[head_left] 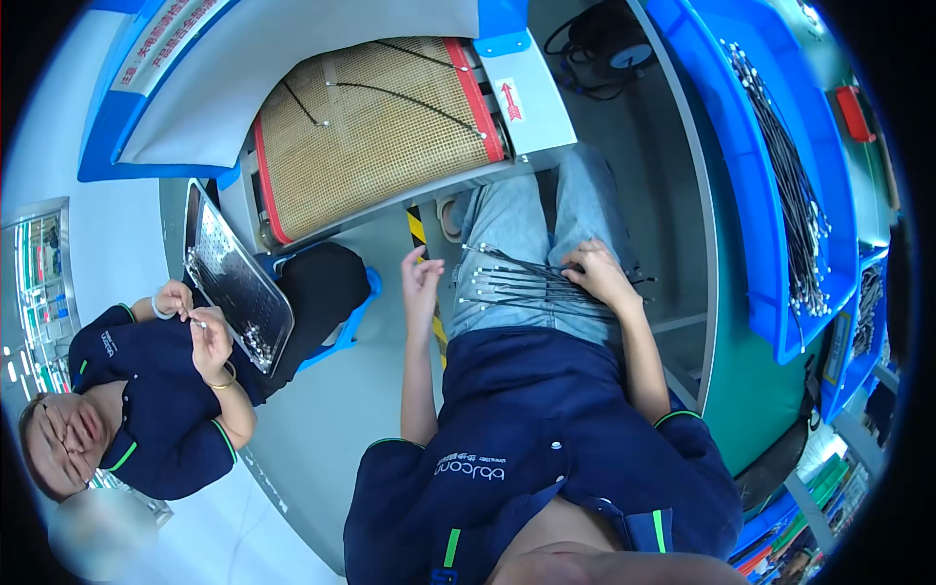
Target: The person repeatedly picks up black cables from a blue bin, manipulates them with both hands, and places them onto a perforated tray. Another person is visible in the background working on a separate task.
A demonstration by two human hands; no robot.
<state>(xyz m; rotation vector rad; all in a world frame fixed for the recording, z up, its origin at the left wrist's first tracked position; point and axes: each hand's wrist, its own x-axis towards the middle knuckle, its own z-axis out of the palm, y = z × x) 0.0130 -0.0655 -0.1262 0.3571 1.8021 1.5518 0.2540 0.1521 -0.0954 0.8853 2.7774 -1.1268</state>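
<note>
A bundle of thin black cables (531,284) with small metallic ends lies across my lap, on my light blue jeans. My right hand (597,274) rests over the right part of the bundle, its fingers bent and pinched on the cables. How many it grips is hidden. To the left of my legs, my left hand (422,280) is raised with its fingers loosely bent and apart, and nothing shows in it. Ahead of my knees is a tan mesh conveyor belt (356,166) with red edges. Loose black cables (409,101) lie spread out on it.
A machine with a pale curtain (322,44) covers the belt's far end. On the right, a blue bin (766,210) holds many black cables. A co-worker (156,390) sits at left, hands raised, beside a metal tray (234,278) of small parts. A blue stool (336,336) is under that person.
</note>
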